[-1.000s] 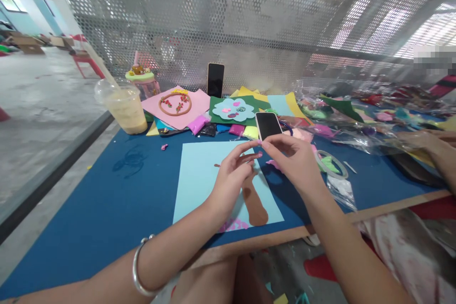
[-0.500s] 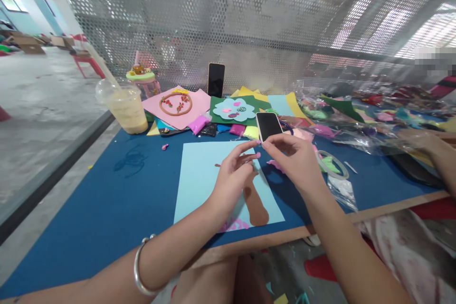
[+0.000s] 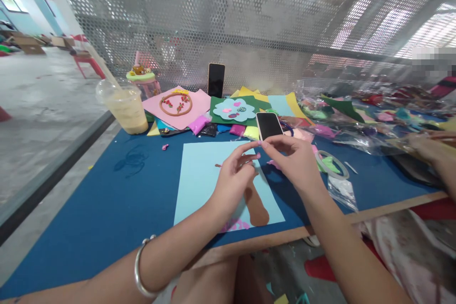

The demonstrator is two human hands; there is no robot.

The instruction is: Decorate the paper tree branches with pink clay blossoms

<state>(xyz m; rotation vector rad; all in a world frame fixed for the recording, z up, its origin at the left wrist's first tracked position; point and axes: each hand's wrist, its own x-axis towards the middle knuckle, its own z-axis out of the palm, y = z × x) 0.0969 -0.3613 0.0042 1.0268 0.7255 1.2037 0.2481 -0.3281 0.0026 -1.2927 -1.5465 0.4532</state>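
Blue tabletop [image 3: 89, 209], perforated metal screen [image 3: 171, 19] on the far side. Your pale blue sheet [image 3: 197, 185] lies by the near edge, brown trunk shape [image 3: 258, 208] on its right half, pink patch [image 3: 235, 224] along its near side. Your left hand [image 3: 233, 175] is above the sheet, open, fingers extended right, partly hiding the trunk; small pink bit [image 3: 259, 143] at the index tip, second bit [image 3: 258, 156] on another fingertip. Your right hand [image 3: 295, 161] is right of the sheet, thumb and index closed together at the first bit; can't tell if they grip it.
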